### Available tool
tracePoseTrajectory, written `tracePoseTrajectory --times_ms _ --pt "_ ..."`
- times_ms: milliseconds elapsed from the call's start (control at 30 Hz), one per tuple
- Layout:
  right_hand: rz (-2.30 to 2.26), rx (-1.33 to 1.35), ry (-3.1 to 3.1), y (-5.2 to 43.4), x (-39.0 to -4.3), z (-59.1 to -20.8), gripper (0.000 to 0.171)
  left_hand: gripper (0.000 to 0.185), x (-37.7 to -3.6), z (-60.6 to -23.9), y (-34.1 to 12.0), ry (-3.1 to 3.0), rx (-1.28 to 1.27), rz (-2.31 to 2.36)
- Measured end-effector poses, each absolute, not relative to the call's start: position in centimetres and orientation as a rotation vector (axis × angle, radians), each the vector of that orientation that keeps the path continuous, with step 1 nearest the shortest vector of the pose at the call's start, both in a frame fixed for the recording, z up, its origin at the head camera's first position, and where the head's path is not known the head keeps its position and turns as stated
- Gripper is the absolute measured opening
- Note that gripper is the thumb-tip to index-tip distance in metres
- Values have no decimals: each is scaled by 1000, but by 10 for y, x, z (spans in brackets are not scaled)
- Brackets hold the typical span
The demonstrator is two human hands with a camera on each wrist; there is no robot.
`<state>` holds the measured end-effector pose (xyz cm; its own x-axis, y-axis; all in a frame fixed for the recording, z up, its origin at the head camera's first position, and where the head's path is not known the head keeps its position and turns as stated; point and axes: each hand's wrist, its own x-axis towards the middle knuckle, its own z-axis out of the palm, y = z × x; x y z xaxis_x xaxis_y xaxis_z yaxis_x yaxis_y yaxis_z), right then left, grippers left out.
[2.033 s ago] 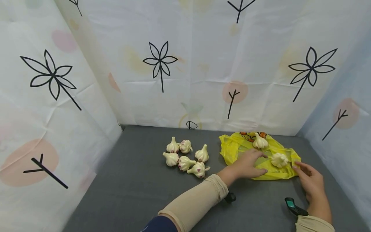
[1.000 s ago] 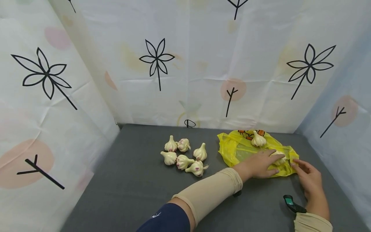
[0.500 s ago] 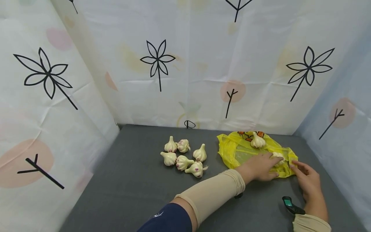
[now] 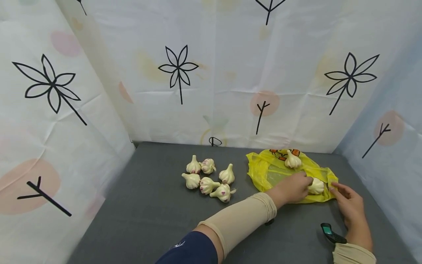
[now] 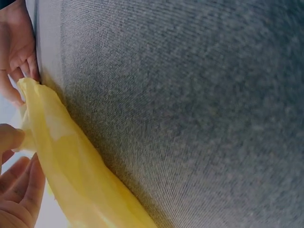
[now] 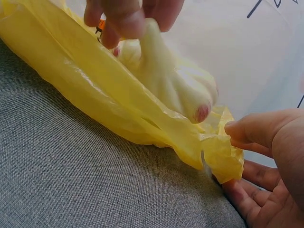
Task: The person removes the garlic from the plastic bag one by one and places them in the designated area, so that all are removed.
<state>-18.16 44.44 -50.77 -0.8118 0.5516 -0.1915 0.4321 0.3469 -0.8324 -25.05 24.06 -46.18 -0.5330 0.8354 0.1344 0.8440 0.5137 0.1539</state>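
Observation:
A yellow plastic bag [image 4: 275,172] lies spread at the right of the table, with two garlic bulbs on it. My left hand [image 4: 293,187] has its fingers curled at the stem of the nearer garlic bulb [image 4: 316,186]; in the right wrist view its fingertips [image 6: 126,23] pinch that stem. My right hand [image 4: 352,205] pinches the bag's right edge between thumb and fingers, also seen in the right wrist view. The second garlic bulb [image 4: 292,160] rests farther back on the bag. In the left wrist view the bag's raised edge [image 5: 80,171] hides the bulbs.
Several more garlic bulbs [image 4: 208,185] stand and lie in a group left of the bag on the dark grey table [image 4: 158,220]. White printed cloth [image 4: 230,73] encloses the back and sides. Black devices, one with a green screen [image 4: 327,230], sit at the wrists.
My left hand has moved right from the bag's middle, spread over the nearer bulb, then curled its fingers at its stem. My right hand keeps hold of the bag's edge.

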Motion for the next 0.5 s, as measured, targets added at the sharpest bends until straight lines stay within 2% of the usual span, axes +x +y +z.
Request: tracePoseTrajectory --times_ms 500 --pt "1476 -911 -2483 445 -180 -508 64 17 -251 -465 238 -2614 -1513 -458"
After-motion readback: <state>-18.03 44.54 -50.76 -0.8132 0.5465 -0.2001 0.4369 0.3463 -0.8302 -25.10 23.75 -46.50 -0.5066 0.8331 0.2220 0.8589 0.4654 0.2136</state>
